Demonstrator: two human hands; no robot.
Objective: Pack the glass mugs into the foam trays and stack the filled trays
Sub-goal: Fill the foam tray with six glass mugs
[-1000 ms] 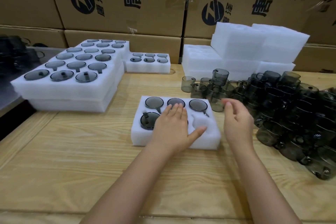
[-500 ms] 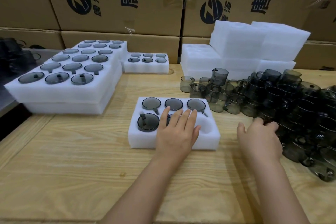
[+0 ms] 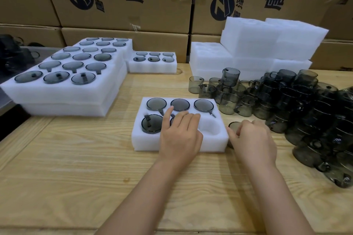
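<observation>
A white foam tray (image 3: 145, 143) lies in front of me on the wooden table. Smoky glass mugs sit upside down in its pockets, three in the back row (image 3: 180, 104) and one at the front left (image 3: 151, 123). The front right pocket (image 3: 210, 129) is bare. My left hand (image 3: 180, 135) rests flat on the tray's front middle, covering the mug there. My right hand (image 3: 252, 139) grips a smoky glass mug (image 3: 234, 126) just right of the tray's edge. A big heap of loose mugs (image 3: 298, 105) lies at the right.
Stacked filled foam trays (image 3: 63, 93) stand at the left, with a smaller filled tray (image 3: 152, 66) behind them. Bare foam trays (image 3: 267, 44) are piled at the back right. Cardboard boxes (image 3: 124, 2) wall off the back. A dark bin (image 3: 13, 53) sits far left.
My right hand went to the mug heap, took a mug and brought it back beside the tray. My left hand slid slightly right on the tray and stays pressed there.
</observation>
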